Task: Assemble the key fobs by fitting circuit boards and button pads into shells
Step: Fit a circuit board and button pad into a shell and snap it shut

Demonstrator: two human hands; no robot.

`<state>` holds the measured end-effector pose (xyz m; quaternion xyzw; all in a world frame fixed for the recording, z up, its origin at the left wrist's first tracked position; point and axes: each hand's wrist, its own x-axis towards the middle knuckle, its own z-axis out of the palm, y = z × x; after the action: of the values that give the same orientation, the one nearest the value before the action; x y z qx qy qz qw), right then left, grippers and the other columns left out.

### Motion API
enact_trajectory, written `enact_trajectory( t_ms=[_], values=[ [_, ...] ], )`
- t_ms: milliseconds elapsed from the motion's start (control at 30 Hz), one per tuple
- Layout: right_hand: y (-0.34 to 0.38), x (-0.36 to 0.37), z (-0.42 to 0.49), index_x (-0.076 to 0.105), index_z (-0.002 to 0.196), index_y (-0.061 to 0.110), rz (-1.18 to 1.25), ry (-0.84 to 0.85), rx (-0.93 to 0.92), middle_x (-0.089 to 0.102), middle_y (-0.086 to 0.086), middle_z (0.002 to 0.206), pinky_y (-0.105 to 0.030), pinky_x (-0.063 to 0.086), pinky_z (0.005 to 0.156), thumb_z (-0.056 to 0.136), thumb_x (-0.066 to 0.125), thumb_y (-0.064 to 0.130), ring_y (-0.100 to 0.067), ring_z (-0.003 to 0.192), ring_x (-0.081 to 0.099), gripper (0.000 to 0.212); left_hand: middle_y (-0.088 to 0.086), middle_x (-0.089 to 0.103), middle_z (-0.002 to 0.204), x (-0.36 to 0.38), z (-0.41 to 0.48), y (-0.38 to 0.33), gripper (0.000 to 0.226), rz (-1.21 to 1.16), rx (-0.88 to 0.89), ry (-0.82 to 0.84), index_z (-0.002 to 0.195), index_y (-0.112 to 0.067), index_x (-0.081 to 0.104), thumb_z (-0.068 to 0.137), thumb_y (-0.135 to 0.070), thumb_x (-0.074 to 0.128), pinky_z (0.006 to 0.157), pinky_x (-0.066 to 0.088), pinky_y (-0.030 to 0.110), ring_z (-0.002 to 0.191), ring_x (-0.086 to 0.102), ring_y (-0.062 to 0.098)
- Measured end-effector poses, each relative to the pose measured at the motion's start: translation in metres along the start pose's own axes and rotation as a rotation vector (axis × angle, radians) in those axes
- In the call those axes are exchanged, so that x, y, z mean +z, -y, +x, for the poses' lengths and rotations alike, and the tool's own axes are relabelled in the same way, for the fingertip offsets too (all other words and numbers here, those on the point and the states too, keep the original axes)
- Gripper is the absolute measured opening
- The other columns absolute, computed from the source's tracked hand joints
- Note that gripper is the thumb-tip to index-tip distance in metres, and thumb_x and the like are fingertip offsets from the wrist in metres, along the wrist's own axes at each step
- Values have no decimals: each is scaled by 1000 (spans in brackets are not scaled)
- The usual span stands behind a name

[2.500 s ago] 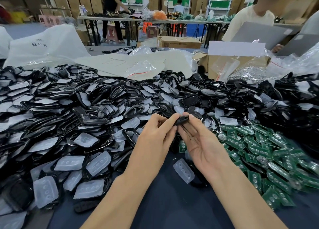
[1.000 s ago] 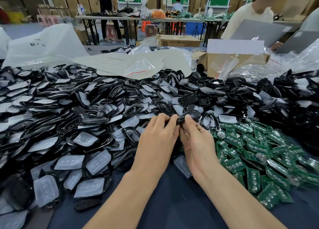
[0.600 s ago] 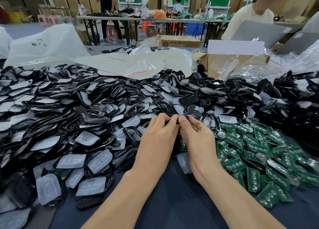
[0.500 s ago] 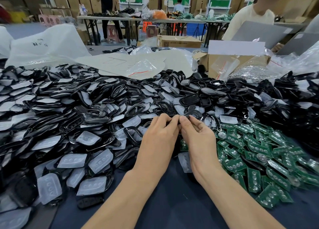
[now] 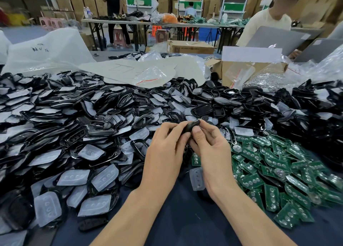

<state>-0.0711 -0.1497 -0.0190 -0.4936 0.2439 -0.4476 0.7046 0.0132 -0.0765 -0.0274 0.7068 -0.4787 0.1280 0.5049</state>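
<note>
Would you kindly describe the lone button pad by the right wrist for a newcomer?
Find the heap of green circuit boards on the dark blue table. At its left edge, beside the right hand, lies one translucent button pad. Unlike the others, it sits apart from the left pile.

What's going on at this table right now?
A person pinches one black key fob shell between the left hand and right hand, raised over the parts. Whether anything is fitted inside cannot be seen. Heaped black shells and translucent button pads lie left and ahead, green circuit boards to the right, one loose pad on the dark table cover.
</note>
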Motion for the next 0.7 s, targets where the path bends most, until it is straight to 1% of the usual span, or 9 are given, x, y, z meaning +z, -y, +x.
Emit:
enact_trajectory(
  t_ms=[167,267,300,400,467,567,700],
  values=[
    [1,0,1,68,113,21,87,21,31,78,5,106,-16,56,79,99,63,11,-10,105,72,18,-8,57,111,0,0,-1,31,-57,-12,5,130,-20,64,100,-27,60,86,53,35,100,59,13],
    [1,0,2,68,112,22,125,24,41,78,4,103,-17,56,79,95,67,16,-11,105,73,18,-9,56,111,-1,0,-2,32,-61,-16,5,131,-22,64,99,-23,63,87,53,35,102,59,13],
    [2,0,1,68,111,22,139,24,42,78,4,101,-17,56,79,91,70,21,-11,103,73,20,-9,56,111,-2,0,-2,33,-63,-17,4,131,-22,64,99,-23,63,88,53,34,103,59,13],
    [3,1,1,67,112,20,166,27,45,78,7,96,-17,56,79,77,75,33,-9,99,73,37,-8,56,111,-2,0,-4,33,-61,0,4,132,-24,64,99,-23,61,89,51,31,104,57,13],
    [3,1,1,67,113,19,166,26,48,78,8,95,-17,56,79,75,77,34,-8,97,73,42,-7,56,111,-2,0,-5,34,-54,16,-2,133,-24,64,99,-26,60,88,50,29,103,57,13],
    [3,1,0,68,112,19,147,28,59,78,6,96,-17,56,78,74,78,35,-8,96,74,42,-6,56,110,-2,0,-5,34,-6,26,-23,131,-22,65,99,-29,59,85,49,28,102,54,14],
    [3,2,-1,67,113,16,148,38,76,78,5,94,-17,56,77,75,77,33,-10,95,75,43,-4,55,98,-2,-1,-5,32,61,47,-61,130,-18,68,99,-25,60,71,51,35,91,51,15]
  ],
)
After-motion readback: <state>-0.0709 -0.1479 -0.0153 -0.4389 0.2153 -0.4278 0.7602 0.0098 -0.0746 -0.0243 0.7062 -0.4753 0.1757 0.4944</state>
